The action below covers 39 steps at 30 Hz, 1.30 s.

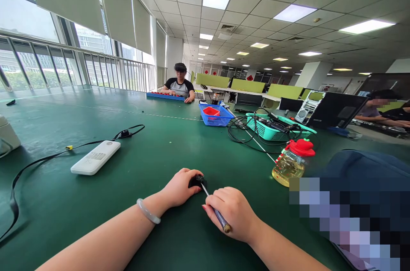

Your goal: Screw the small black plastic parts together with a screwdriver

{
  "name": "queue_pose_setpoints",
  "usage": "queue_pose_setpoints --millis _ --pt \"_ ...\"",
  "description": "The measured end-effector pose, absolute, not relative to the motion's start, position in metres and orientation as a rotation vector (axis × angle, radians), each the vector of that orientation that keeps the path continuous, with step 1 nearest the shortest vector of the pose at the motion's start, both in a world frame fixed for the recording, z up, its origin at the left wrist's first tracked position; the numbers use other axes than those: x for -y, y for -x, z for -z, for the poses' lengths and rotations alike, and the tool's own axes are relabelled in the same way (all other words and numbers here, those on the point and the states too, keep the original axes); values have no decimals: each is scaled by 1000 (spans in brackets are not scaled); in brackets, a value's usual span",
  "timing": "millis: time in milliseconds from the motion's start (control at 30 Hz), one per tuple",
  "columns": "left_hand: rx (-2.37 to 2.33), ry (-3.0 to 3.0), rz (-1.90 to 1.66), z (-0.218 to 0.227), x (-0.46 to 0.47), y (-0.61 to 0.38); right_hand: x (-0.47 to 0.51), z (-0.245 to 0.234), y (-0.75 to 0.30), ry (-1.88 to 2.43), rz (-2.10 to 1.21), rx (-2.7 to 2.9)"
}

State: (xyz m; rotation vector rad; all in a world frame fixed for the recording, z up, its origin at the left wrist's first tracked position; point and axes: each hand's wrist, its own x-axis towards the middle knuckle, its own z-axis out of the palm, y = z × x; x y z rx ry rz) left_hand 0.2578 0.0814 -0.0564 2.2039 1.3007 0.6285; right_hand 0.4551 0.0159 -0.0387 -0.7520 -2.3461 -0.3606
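My left hand (183,187), with a pale bangle (148,211) on its wrist, is closed around a small black part (196,180) on the green table. Its fingers cover much of the part, so I cannot make out its kind. My right hand (233,211) grips a screwdriver (221,220) by its dark handle. The thin metal shaft slants up and left, and its tip meets the black part or sits right at it. Both hands are close together near the table's front.
A white power bank (96,158) and a black strap (41,161) lie left. A drink bottle (292,162) with a red lid stands right. Behind are a blue basket (216,118), a teal basket (272,132) with cables and a monitor (336,106). A person (180,85) sits across the table.
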Motion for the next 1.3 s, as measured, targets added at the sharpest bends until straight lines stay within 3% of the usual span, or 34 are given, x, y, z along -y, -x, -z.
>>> queue_pose_setpoints --millis 1300 --pt "-1305 -2199 -623 54 -80 -257 -14 36 -456 735 362 2315"
